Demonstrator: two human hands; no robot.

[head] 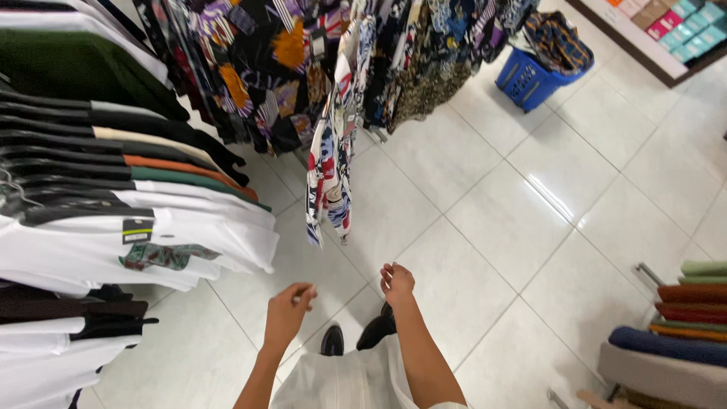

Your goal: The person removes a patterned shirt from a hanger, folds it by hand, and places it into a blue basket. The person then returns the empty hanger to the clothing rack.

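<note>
While our left hand (286, 312) and right hand (396, 283) hang loosely curled, grasping nothing, over the tiled floor (485, 227), we should reach up steadily for the patterned shirt (330, 170) dangling ahead at the rack's near end.

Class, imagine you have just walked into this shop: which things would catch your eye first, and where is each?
Bright patterned garments hang from a rail at top centre, one long piece dangling lowest. A blue basket holding cloth stands on the white tiled floor at upper right. Below, the left hand and right hand are raised, both empty.
</note>
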